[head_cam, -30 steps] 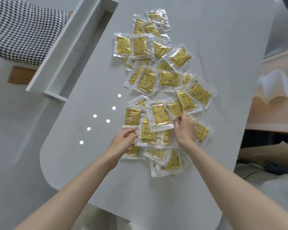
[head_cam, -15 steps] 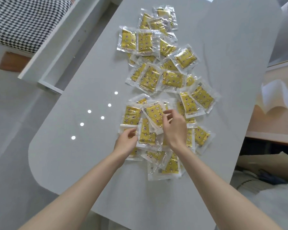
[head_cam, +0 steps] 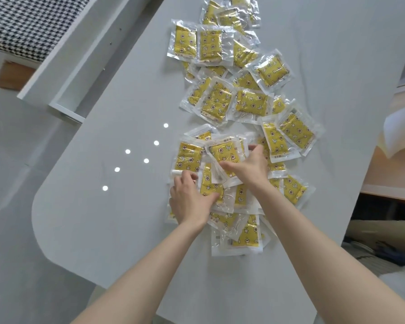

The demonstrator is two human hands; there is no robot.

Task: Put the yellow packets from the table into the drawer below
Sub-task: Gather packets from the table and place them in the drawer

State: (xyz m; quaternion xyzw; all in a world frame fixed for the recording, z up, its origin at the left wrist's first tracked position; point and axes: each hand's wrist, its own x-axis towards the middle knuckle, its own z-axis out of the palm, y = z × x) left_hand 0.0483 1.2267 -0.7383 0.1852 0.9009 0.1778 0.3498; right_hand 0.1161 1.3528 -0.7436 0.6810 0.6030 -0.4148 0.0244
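Observation:
Several yellow star-patterned packets (head_cam: 251, 102) in clear wrappers lie spread in a long pile down the white table (head_cam: 108, 225). My right hand (head_cam: 249, 170) pinches one packet (head_cam: 225, 152) between thumb and fingers, just over the near part of the pile. My left hand (head_cam: 188, 199) lies on the pile's near left edge, its fingers curled round a packet (head_cam: 211, 187) there and its thumb on top. The open white drawer (head_cam: 74, 90) juts out from the table's left side at the upper left, and its inside is only partly visible.
A black-and-white checked cushion (head_cam: 21, 26) on a wooden seat sits beyond the drawer. Round light spots (head_cam: 146, 160) dot the table left of the pile. Right of the table are a peach panel, white paper (head_cam: 400, 132) and dark clutter (head_cam: 388, 251).
My right hand picked a packet from the right of the pile and carried it left toward my left hand. My left hand stayed at the near left packets. The view shifted closer.

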